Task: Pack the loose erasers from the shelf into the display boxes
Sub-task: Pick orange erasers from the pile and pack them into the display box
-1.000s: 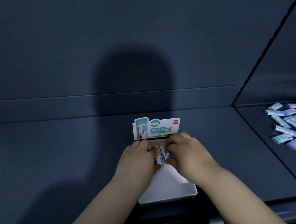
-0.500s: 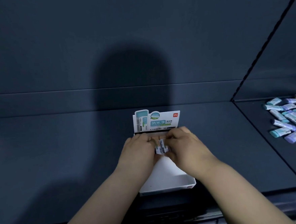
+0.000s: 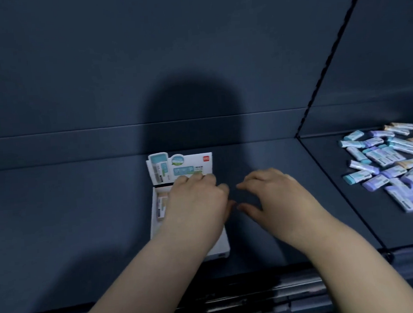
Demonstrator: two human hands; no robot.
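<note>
A white display box (image 3: 154,221) with an upright printed header card (image 3: 180,166) lies on the dark shelf. An eraser (image 3: 160,206) shows in the box along its left wall. My left hand (image 3: 196,203) lies over the back of the box, fingers bent down into it; what they touch is hidden. To the right of the box my right hand (image 3: 274,198) hovers over the bare shelf, fingers loosely spread and holding nothing. A pile of loose erasers (image 3: 392,165) in blue, purple and beige wrappers lies on the neighbouring shelf section at the right.
A dark seam (image 3: 335,189) divides the two shelf sections. The shelf's back wall (image 3: 122,89) rises behind the box. A dark rail (image 3: 259,297) runs along the front edge below my arms.
My right hand has left the box and moved right over the shelf, holding nothing. The erasers both hands held together over the box are out of sight under my left hand. The view shifted right.
</note>
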